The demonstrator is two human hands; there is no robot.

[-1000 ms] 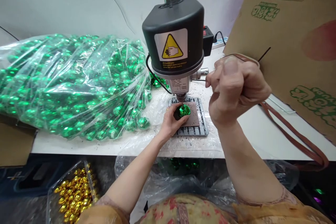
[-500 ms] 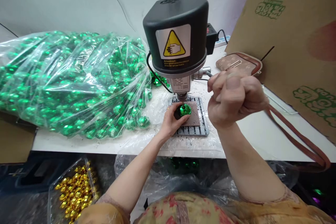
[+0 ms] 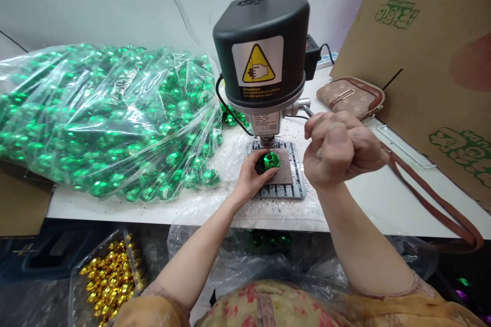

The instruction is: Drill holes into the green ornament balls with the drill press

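A black benchtop drill press with a yellow warning sticker stands in front of me. Under its chuck, my left hand grips a shiny green faceted ball between thumb and fingers. The ball rests on a brownish square pad over the slotted grey base plate. My right hand is closed in a fist around the end of the press's feed lever; most of the lever is hidden by the fingers.
A clear plastic bag of green balls fills the left of the white table. A brown patterned purse with a strap lies right, before a cardboard box. Below left, a clear bin holds gold balls. Dark shavings dot the table.
My right fist has dropped very slightly with the lever. My left hand keeps the green ball in the same place under the chuck. The view has shifted a little.
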